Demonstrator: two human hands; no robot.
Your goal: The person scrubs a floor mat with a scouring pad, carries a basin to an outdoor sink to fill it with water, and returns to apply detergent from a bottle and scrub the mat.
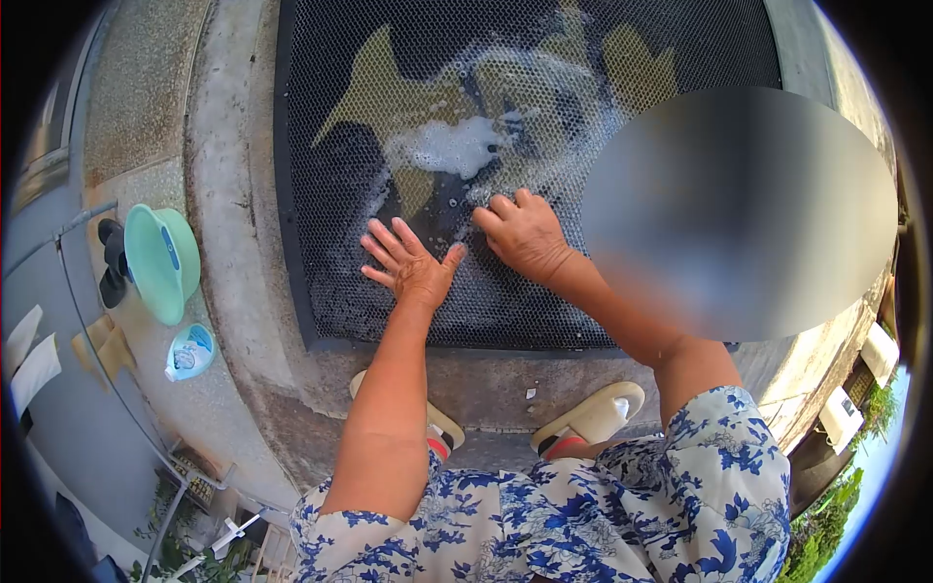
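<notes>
At the far left, dark shoes sit just beside a mint-green basin with a blue label. Near the basin is a pale blue container with a printed label, on pale, speckled paving. Next comes a worn concrete strip, then a large black mat with a honeycomb texture and yellow shapes, lying flat on the ground in front of the person and filling the upper middle of the view. White foam is heaped near its centre, with thinner suds spread to the right and below.

Below the mat's near edge is a cream slipper, partly hidden by the left arm. The left hand is over the wet mat, palm down, its fingers spread apart. Just to its right, the right hand is curled with its knuckles up, down at the suds; whether it grips anything under the fingers cannot be told. Below it is another cream slipper. Farther right, a blurred oval covers part of the mat. A blue-and-white floral sleeve wraps the right upper arm, and greenery shows at the lower right.
</notes>
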